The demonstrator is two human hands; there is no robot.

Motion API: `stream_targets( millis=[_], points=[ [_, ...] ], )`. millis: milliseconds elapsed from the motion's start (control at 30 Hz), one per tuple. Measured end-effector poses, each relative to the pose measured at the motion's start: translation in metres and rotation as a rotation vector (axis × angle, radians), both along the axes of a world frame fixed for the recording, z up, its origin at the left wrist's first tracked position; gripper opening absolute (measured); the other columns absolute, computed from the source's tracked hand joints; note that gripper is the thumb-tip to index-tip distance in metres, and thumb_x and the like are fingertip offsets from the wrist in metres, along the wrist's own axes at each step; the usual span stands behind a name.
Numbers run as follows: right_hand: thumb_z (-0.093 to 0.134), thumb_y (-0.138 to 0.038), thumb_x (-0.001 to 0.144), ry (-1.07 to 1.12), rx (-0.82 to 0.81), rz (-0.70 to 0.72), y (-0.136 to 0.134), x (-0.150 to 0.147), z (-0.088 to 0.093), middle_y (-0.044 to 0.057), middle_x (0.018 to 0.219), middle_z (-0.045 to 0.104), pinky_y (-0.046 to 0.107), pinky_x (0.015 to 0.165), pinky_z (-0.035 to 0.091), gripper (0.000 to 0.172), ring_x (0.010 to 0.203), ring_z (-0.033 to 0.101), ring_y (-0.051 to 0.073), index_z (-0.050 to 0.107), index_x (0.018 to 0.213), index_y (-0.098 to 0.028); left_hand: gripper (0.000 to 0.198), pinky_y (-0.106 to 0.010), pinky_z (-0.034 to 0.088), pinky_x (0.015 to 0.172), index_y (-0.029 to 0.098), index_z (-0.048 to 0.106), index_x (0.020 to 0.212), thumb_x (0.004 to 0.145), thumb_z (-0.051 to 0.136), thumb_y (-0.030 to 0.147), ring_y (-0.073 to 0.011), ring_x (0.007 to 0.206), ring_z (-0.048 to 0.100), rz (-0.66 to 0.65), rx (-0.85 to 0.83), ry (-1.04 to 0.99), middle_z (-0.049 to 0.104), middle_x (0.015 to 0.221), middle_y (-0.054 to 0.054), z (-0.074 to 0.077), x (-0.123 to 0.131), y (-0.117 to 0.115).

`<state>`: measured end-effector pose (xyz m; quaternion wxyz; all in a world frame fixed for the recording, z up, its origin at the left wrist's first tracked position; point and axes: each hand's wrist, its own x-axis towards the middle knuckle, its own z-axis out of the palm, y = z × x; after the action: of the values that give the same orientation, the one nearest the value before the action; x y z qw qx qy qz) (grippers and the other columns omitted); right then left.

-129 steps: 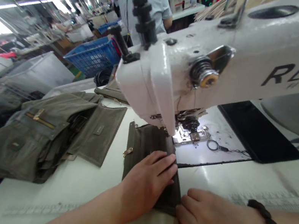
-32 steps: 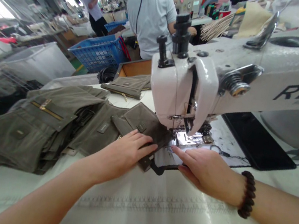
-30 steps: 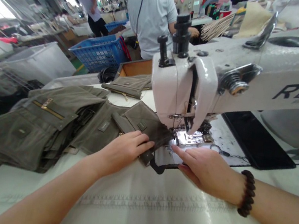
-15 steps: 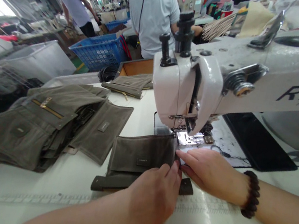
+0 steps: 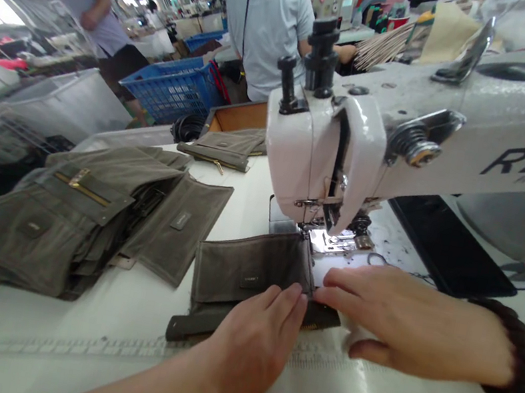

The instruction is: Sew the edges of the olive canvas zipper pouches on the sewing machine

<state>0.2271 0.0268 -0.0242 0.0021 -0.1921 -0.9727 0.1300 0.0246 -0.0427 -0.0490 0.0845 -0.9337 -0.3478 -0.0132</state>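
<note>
An olive-brown fabric pouch piece [image 5: 223, 271] with a small label lies on the sewing machine's bed, its right edge running up to the presser foot [image 5: 308, 231]. My left hand [image 5: 256, 344] is closed on its lower right part, fingertips pressed together near the edge; the thumb is hidden. Along the near side of the piece runs a darker folded strip [image 5: 193, 328], and a bit of zip shows right of my left fingers. My right hand [image 5: 412, 324] is open, fingers stretched towards the piece's right edge and thumb apart. Whether its fingertips touch the fabric I cannot tell.
The white sewing machine head [image 5: 320, 159] stands above the piece. Piled olive panels [image 5: 55, 221] lie at left, more behind [image 5: 223, 145]. A ruler [image 5: 113, 350] runs along the table. A black phone-like slab [image 5: 451, 247] lies at right. Two people are beyond, near a blue basket [image 5: 170, 89].
My right hand has drawn back to the right and its thumb has spread. The near strip has shifted slightly, baring some zip. The person at far left has moved nearer.
</note>
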Motion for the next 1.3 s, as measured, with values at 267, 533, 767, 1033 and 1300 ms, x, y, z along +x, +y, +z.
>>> stream_targets(
  millis=[267,533,767,1033,1300],
  points=[
    [0.031,-0.010,0.083,0.192,0.442,0.199,-0.020,-0.006,-0.010,0.006,0.068,0.051,0.032,0.052,0.028,0.028,0.057,0.041,0.015,0.057,0.073,-0.014,0.031,-0.032,0.050,0.067,0.001,0.053,0.104,0.080,0.034,0.006,-0.0204,0.079,0.058,-0.057,0.026,-0.115,0.059,0.106,-0.018,0.004,0.005,0.000],
    [0.040,-0.013,0.080,0.042,0.429,0.266,-0.021,-0.006,-0.015,0.003,0.062,0.045,0.032,0.048,0.018,0.017,0.054,0.036,0.015,0.053,0.070,-0.015,0.030,-0.031,0.049,0.072,0.003,0.051,0.106,0.080,0.038,0.008,-0.0196,0.086,0.056,-0.004,-0.108,-0.069,0.057,0.110,-0.016,0.000,0.012,0.000],
    [0.042,-0.010,0.078,0.033,0.385,0.142,-0.018,-0.006,-0.025,0.003,0.065,0.046,0.031,0.050,0.020,0.012,0.056,0.037,0.015,0.052,0.074,-0.014,0.027,-0.031,0.048,0.074,0.003,0.054,0.102,0.080,0.038,0.007,-0.0193,0.086,0.057,-0.031,-0.080,-0.137,0.056,0.113,-0.016,-0.005,0.008,0.018],
    [0.037,-0.010,0.081,0.062,0.365,-0.043,0.001,-0.012,-0.034,0.002,0.062,0.046,0.030,0.052,0.022,0.016,0.055,0.038,0.016,0.049,0.071,-0.015,0.028,-0.027,0.043,0.083,0.002,0.055,0.100,0.079,0.038,0.005,-0.0168,0.093,0.055,-0.104,-0.006,-0.131,0.059,0.109,-0.014,-0.007,0.000,0.048],
    [0.032,-0.007,0.081,0.151,0.507,-0.097,0.008,-0.017,-0.036,0.005,0.063,0.050,0.029,0.052,0.024,0.024,0.057,0.042,0.016,0.053,0.072,-0.013,0.024,-0.028,0.042,0.086,0.005,0.057,0.096,0.081,0.039,0.007,-0.0165,0.094,0.055,-0.113,-0.010,-0.123,0.061,0.105,-0.010,-0.010,-0.004,0.065]
  ],
)
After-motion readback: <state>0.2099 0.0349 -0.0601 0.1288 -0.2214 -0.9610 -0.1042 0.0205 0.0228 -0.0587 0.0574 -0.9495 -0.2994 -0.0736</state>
